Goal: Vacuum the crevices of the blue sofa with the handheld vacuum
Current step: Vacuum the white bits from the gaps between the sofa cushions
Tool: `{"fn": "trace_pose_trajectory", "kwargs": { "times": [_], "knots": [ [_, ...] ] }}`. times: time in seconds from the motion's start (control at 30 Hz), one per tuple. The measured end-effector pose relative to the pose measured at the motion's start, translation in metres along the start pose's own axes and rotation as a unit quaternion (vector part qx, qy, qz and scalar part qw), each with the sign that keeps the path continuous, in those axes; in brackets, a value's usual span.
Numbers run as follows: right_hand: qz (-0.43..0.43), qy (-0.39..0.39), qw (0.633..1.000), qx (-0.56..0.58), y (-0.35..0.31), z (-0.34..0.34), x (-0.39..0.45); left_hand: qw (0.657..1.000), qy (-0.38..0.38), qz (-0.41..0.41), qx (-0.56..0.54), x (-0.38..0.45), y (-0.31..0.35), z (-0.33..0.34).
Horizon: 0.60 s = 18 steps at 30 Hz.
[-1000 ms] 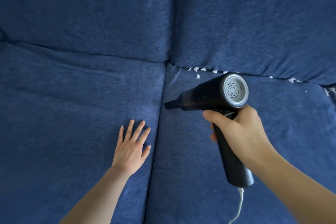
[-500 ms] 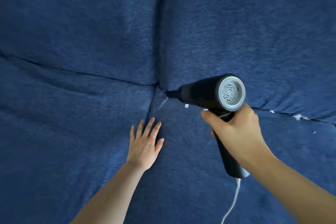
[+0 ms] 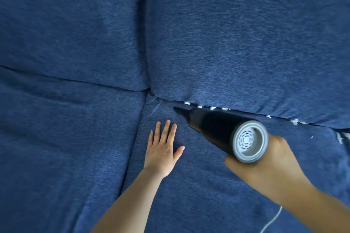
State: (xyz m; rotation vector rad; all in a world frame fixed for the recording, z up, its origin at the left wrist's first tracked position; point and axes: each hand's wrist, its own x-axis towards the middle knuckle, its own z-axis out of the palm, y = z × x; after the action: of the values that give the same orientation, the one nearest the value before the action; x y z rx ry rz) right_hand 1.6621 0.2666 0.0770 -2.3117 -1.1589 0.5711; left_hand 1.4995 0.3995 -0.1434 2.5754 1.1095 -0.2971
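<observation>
Flat, left hand (image 3: 163, 152) presses nubby sofa (image 3: 236, 43); right hand (image 3: 265, 168) grips cylindrical vacuum (image 3: 214, 128).

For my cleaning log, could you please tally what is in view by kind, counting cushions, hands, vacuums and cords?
Sofa cushions: 4
Hands: 2, left hand and right hand
Vacuum: 1
White cord: 1
Total: 8
White crumbs along the crevice are too many to count.

Vacuum (image 3: 217, 130) nozzle swung right along the back crevice (white crumbs (image 3: 213, 108) beside it), handle now hidden
</observation>
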Motion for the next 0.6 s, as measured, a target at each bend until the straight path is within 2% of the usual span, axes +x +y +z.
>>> {"fn": "trace_pose_trajectory", "kwargs": {
  "times": [0.07, 0.2, 0.43, 0.53, 0.6],
  "knots": [
    [-0.04, -0.015, 0.998, -0.051, 0.004, 0.009, 0.004, 1.0, 0.008, 0.002, 0.001, 0.0, 0.0, 0.0],
    [-0.14, 0.019, 0.982, -0.124, 0.005, 0.018, 0.002, 1.0, -0.012, 0.018, 0.012, -0.002, 0.003, -0.004],
    [-0.144, 0.02, 0.969, -0.201, 0.0, 0.046, 0.023, 0.999, 0.002, 0.029, -0.021, 0.002, -0.001, 0.001],
    [-0.159, 0.036, 0.966, -0.203, 0.001, 0.032, 0.011, 0.999, 0.003, 0.03, -0.014, 0.003, 0.002, -0.011],
    [-0.153, 0.045, 0.964, -0.211, 0.004, 0.017, 0.001, 0.999, -0.023, 0.033, -0.007, 0.006, 0.008, -0.022]
  ]
}}
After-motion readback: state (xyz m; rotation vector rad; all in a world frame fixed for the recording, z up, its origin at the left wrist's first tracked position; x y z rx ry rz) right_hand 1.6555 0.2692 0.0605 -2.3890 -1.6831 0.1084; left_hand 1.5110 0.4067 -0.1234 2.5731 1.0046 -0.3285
